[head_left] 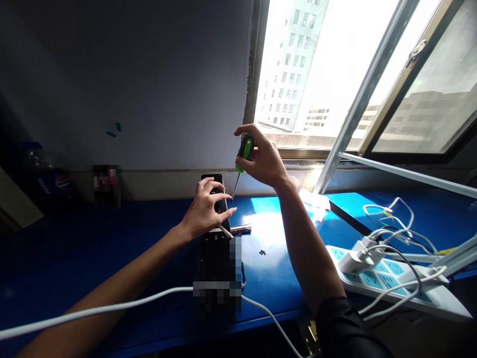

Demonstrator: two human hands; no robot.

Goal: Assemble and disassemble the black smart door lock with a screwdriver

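My right hand point(263, 159) grips a green and black screwdriver point(246, 149) by its handle, and the thin shaft slants down toward my left hand. My left hand point(208, 204) rests over a black smartphone point(225, 219), its thumb and index finger spread on either side of the screwdriver tip. What the tip touches, if anything, cannot be made out. Just right of the phone lies a shiny pinkish cylinder point(244, 228). A small cluster of black bits point(263, 252), perhaps screws, sits on the blue table point(276, 286).
On the right, a white power strip point(395, 288) carries plugged-in chargers point(357, 258) and tangled cables. A white cable point(156, 297) crosses in front. A Pepsi bottle point(55, 181) stands far left. Metal bars point(357, 94) rise before the window. Part of the near middle is pixelated.
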